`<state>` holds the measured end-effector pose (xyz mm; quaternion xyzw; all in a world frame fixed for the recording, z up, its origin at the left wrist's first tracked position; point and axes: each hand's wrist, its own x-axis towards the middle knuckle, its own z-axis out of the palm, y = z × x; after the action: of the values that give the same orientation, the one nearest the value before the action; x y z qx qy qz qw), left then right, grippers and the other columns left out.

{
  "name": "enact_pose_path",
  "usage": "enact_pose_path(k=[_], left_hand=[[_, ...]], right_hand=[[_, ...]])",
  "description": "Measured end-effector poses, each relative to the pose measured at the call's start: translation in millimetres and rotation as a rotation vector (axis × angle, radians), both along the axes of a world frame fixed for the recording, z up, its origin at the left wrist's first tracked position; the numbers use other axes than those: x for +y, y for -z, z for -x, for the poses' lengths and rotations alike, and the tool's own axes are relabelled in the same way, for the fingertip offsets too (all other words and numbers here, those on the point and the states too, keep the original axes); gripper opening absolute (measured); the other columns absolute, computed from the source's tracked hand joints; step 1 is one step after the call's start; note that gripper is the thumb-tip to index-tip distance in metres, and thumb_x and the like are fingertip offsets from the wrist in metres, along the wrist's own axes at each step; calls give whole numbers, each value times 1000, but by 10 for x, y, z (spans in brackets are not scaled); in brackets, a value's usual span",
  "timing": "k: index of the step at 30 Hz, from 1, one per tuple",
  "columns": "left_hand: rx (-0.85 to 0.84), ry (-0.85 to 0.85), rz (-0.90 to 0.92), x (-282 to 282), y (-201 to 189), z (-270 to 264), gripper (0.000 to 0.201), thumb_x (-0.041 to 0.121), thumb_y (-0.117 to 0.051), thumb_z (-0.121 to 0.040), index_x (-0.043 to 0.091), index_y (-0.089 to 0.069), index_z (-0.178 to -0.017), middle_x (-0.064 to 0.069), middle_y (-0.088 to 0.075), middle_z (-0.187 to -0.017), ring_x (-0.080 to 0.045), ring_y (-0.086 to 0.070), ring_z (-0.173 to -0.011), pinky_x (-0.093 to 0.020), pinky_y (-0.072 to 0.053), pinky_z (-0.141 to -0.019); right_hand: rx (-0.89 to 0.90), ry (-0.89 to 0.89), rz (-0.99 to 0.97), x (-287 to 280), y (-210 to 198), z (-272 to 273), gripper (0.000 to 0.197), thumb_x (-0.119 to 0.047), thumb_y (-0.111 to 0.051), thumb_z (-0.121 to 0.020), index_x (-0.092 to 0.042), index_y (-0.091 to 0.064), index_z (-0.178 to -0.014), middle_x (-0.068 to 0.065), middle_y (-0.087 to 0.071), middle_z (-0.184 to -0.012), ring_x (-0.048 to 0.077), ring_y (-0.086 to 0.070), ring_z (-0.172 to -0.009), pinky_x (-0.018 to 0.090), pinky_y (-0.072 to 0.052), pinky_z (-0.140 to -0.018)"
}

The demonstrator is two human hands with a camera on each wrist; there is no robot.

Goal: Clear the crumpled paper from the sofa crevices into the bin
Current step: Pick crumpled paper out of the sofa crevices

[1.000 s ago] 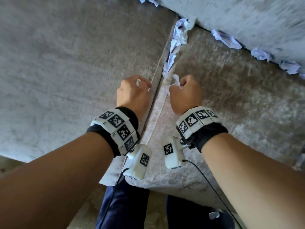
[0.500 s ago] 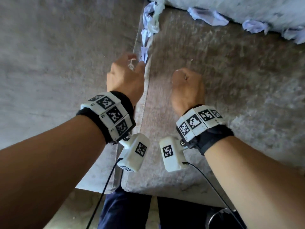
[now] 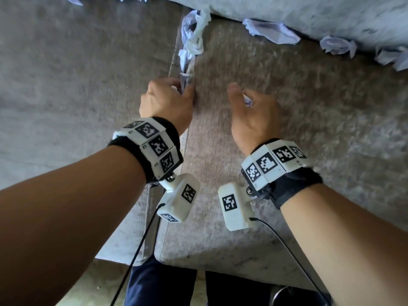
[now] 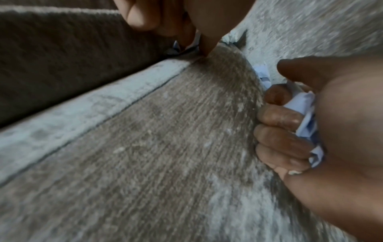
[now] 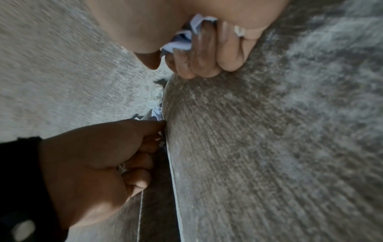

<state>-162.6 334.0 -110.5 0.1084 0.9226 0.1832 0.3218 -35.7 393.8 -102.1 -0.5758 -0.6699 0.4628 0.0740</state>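
Observation:
Crumpled white paper is stuffed in the crevice between two grey seat cushions. My left hand pinches the nearest scrap in that crevice, seen up close as thumb and finger on the scrap. A small white wad also shows inside its curled fingers. My right hand hovers over the right cushion, fingers curled round a crumpled wad. No bin is clearly in view.
More paper wads are wedged where the right seat cushion meets the sofa back. My legs in dark trousers stand against the sofa's front edge. A dark round rim shows on the floor.
My left hand has moved forward along the seat crevice onto another scrap. My right hand has drawn away to the right of the crevice with its paper, and its thumb has lifted.

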Motion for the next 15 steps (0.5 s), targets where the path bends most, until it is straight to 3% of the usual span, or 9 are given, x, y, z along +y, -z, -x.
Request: enact_pose_path(k=[4,7,11,15], left_hand=[[32,24,38,-5,53,23,37,47,-54,-97,22,-62,-72,3,-54,-68,-26,-58,-80,-28,-40,-66],[37,10,51,-3,53,25,45,43,-50,-99,19,-50,-61,4,-44,-60,-27,-52,-73,-27,-35,-64],[24,54,51,-20,49,26,37,37,-54,-96,19,-54,-64,4,-46,-61,-27,-54,-75,-29,-38,-66],[43,183,112,-70,7,6,11,27,-58,-90,21,-67,-86,6,-50,-67,-28,-54,-74,-30,-41,-66]], right_hand=[[11,-6,4,-12,51,6,58,-35,-54,-96,-19,-24,-49,-6,-24,-43,11,-21,-39,21,-16,-40],[20,-16,4,-8,54,9,58,-33,-54,-96,-19,-23,-49,-7,-22,-42,12,-21,-38,19,-15,-39],[17,-24,29,-1,49,10,57,-34,-55,-95,-19,-23,-49,-6,-23,-43,12,-21,-39,22,-17,-40],[-29,-32,41,-6,53,19,57,-40,-53,-95,-18,-26,-50,-5,-26,-44,11,-22,-40,25,-19,-42]])
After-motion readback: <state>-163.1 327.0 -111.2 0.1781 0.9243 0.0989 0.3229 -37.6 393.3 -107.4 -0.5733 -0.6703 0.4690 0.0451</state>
